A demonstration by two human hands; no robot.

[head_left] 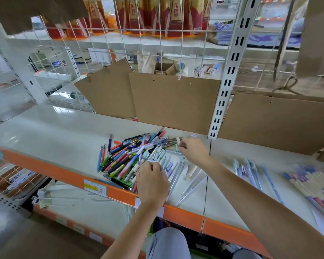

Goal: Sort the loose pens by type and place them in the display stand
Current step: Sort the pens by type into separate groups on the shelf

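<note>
On the white shelf, the pen pile is lying left of both hands; left hand is pinching a pale pen at its near edge; right hand, fingers curled, is reaching the far edge, its hold unclear.

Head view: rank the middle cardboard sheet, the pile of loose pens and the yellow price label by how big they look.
1. Middle cardboard sheet, largest.
2. Pile of loose pens, clearly smaller, though it lies nearer the camera.
3. Yellow price label, smallest by far.
</note>
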